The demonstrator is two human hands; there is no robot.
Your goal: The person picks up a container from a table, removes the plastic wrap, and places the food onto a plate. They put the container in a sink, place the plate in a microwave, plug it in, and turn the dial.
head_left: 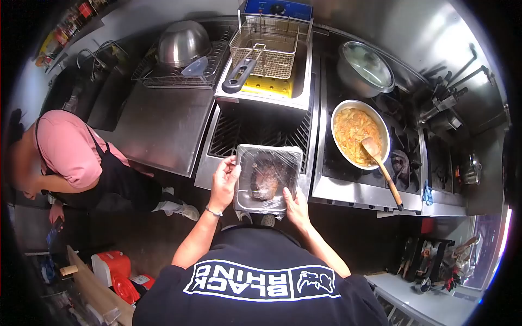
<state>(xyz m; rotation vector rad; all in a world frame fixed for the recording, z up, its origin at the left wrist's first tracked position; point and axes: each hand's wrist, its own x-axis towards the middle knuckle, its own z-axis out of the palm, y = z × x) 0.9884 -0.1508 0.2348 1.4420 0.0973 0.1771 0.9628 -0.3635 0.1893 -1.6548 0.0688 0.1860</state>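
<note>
A rectangular metal tray covered in clear wrap (283,155) is held up in front of my body, over the near edge of the grill. Something dark brown, perhaps cooked meat (265,182), shows through the wrap. My left hand (224,182) grips the tray's left side, and a bracelet is on that wrist. On the lower right edge, my right hand (295,206) holds the tray with its thumb on top. Behind the tray lies the black grill grate (228,133).
A pan of orange-yellow food (356,130) with a wooden spatula (386,176) sits on the stove, near a lidded pot (365,68). The fryer basket (272,51) stands beyond the grill. At left is a co-worker in a pink shirt (68,144). A steel bowl (184,44) rests on a rack.
</note>
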